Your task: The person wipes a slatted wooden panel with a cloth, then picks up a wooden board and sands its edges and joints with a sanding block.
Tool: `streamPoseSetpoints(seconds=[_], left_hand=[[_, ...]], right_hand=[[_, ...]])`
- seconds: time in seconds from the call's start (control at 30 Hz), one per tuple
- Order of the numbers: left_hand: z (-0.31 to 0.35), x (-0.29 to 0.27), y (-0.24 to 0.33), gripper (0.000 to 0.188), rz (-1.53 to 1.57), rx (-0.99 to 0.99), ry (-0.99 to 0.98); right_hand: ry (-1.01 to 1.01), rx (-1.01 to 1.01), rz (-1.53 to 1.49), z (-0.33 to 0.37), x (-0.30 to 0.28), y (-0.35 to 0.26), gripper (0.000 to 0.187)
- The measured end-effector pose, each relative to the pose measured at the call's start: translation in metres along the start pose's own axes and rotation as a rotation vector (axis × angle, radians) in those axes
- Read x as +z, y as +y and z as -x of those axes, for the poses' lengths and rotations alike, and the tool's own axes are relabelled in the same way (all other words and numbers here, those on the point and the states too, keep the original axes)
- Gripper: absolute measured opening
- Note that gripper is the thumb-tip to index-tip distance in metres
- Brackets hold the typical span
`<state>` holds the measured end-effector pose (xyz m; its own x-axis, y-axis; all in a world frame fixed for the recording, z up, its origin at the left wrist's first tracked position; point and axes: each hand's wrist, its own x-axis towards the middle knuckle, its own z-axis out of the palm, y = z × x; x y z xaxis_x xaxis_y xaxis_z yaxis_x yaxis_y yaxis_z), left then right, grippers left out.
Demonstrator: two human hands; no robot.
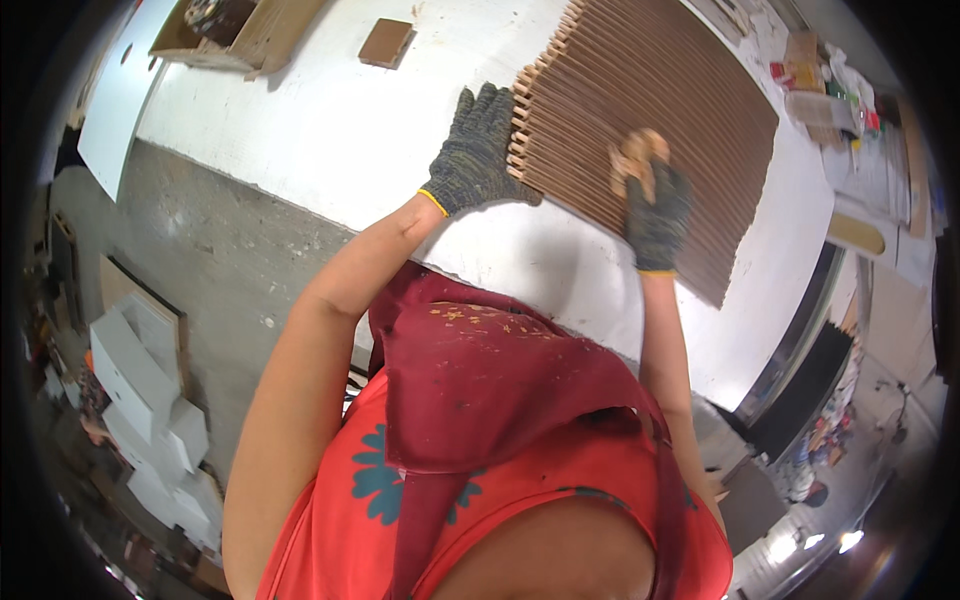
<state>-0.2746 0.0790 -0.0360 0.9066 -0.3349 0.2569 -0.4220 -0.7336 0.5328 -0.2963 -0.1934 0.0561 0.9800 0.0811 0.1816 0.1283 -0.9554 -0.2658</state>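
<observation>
Many narrow brown strips [710,120] lie side by side on the white table, their pale ends forming an uneven left edge. My left hand [478,150], in a dark knitted glove with a yellow cuff, rests with fingers stretched out against those ends and its thumb along the near side. On top of the strips is my right hand [660,215], gloved alike, its fingers closed round a crumpled tan wad [634,162]. Motion smears the wad, and I cannot make out whether it is cloth or sponge.
A small brown block [386,43] lies on the white table [300,150] beyond my left hand. At the far left stands an open cardboard box [255,40] with a dark round thing inside. Packets and papers clutter the right side [825,100]. White panels [150,400] are on the floor at left.
</observation>
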Motion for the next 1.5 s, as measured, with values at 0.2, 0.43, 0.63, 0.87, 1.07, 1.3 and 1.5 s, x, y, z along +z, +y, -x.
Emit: streamPoseSetpoints(seconds=[0.2,0.43,0.63,0.87,1.07,1.3,1.5], left_hand=[[-0.006,0.025,-0.035,0.086,0.488,-0.196,-0.291],[-0.005,-0.002,0.004,0.138,-0.280,-0.017,-0.143],[-0.004,-0.001,0.003,0.135,-0.275,-0.057,-0.243],[-0.016,0.028,-0.037,0.102,0.311,0.518,0.102],[-0.004,0.000,0.002,0.118,-0.270,0.118,-0.003],[-0.015,-0.014,0.016,0.117,-0.161,0.034,-0.134],[0.003,-0.004,-0.006,0.111,0.030,0.079,-0.057]], right_hand=[[-0.155,-0.417,-0.055,-0.004,0.082,-0.092,0.040],[-0.062,-0.123,-0.003,0.079,-0.024,0.069,0.030],[0.114,-0.184,0.156,0.082,-0.029,0.080,0.015],[0.204,-0.380,-0.173,0.009,0.075,-0.082,0.017],[-0.034,0.406,-0.954,0.066,0.018,0.015,0.019],[-0.019,0.050,0.159,0.098,-0.043,0.090,0.025],[-0.021,-0.219,-0.191,0.049,0.032,0.003,0.019]])
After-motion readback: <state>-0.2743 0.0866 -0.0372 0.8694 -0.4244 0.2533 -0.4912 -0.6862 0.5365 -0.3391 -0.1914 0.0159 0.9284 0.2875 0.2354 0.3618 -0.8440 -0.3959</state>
